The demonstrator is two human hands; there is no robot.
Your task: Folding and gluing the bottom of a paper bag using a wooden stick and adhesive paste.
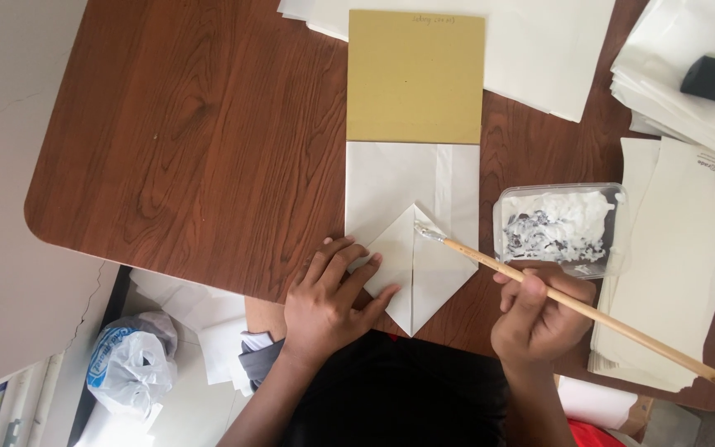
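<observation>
left hand [324, 302]: fingers spread, pressing flat on folded white paper [411, 240] at desk [200, 149] front edge | right hand [539, 319]: closed around wooden stick [589, 313], gluey tip touching the paper's pointed flap | plastic tray of white paste [558, 229] just right of paper | yellow-brown card [415, 76] overlaps the paper's far end

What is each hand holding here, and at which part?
Right hand grips the wooden stick brush around mid-shaft. Left hand holds nothing, pressing flat on the folded white paper.
</observation>
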